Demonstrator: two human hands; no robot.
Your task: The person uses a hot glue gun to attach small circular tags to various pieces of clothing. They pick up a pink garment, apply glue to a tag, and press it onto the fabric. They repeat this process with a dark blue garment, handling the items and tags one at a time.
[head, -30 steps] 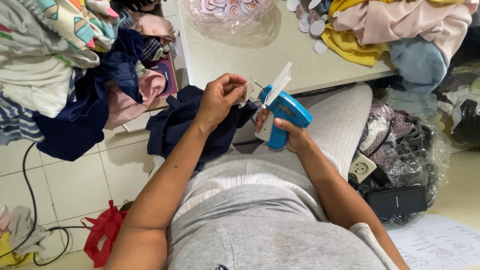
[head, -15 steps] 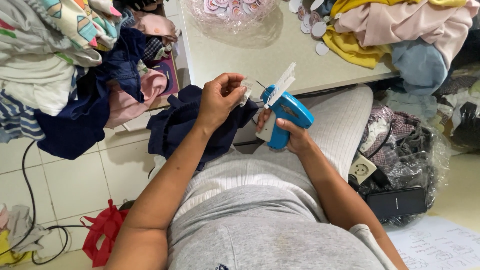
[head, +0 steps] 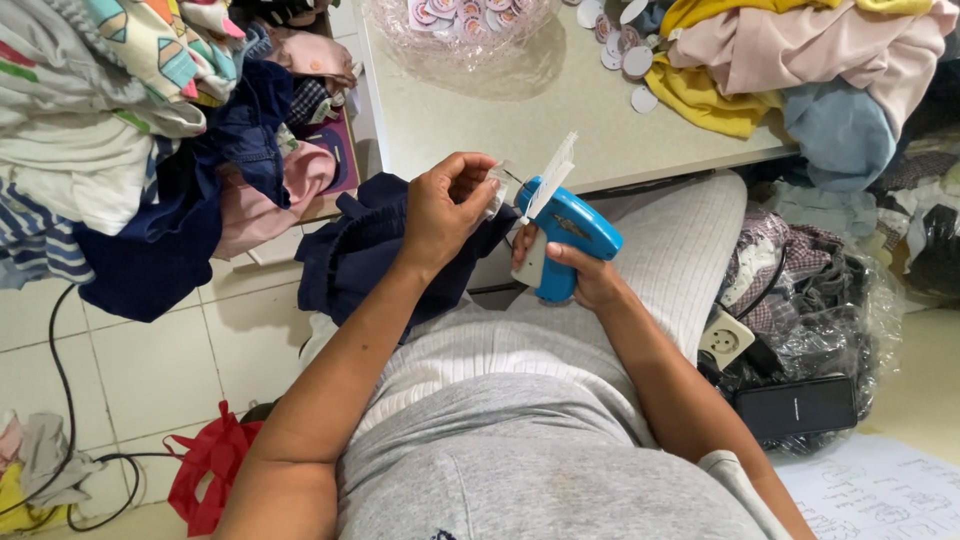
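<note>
With your right hand [head: 585, 275] gripping the blue tagging gun [head: 565, 235] and your left hand [head: 445, 210] pinching the small white tag [head: 497, 190] at its needle, below the tabletop's [head: 500, 110] near edge, keep fingertips clear beside the navy garment [head: 365, 250]

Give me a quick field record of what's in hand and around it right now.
left hand: pinches a small white tag at the gun's needle, over a navy garment
right hand: grips the blue tagging gun
gun: white fastener strip sticks up from its top
table: round tags, bag of tags, heap of clothes
floor, left: pile of clothes, red bag
floor, right: power socket, black device
</note>
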